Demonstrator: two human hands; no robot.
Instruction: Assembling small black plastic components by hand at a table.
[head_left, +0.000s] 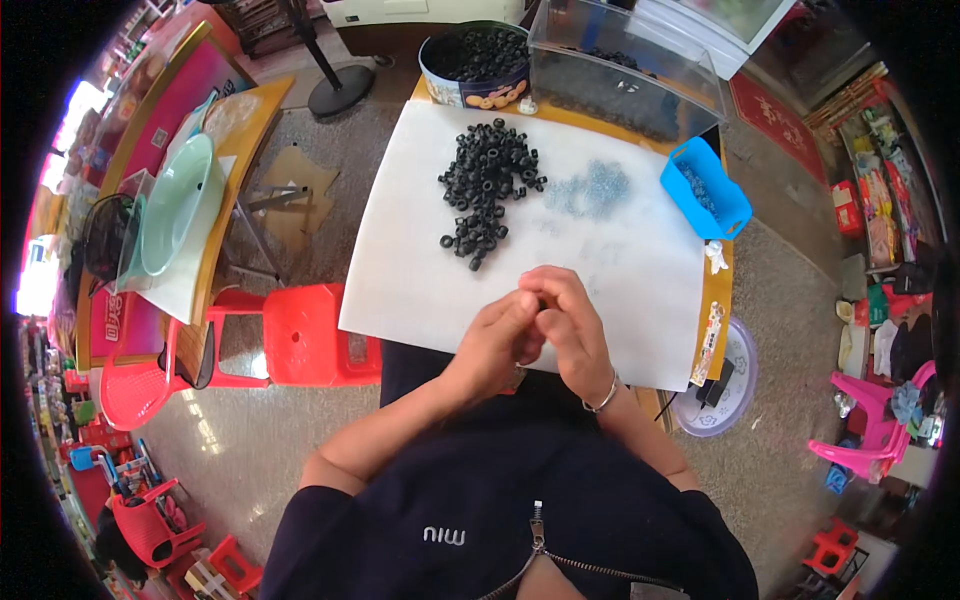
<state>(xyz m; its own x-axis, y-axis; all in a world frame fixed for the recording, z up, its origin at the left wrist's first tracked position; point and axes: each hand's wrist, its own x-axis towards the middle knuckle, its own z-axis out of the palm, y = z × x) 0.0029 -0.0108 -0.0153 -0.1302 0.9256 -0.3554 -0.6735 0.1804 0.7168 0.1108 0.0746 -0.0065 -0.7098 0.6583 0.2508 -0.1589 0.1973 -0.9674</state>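
My left hand (496, 338) and my right hand (574, 338) meet over the near edge of a white sheet (410, 250) on the table. Both are closed, their fingertips pinched together around a small black part (542, 304), mostly hidden by the fingers. Beyond them lies a loose heap of small black ring-shaped parts (490, 170), with a smaller cluster trailing toward me. To its right, a thin patch of tiny pale-blue translucent pieces (597, 188) is spread on the sheet.
At the table's far edge stand a round tin (470, 92) of black parts and a clear plastic box (620, 95). A blue basket (738, 215) holds tiny pieces at right. Red stools (300, 335) stand left, near a side table with a green basin (190, 200).
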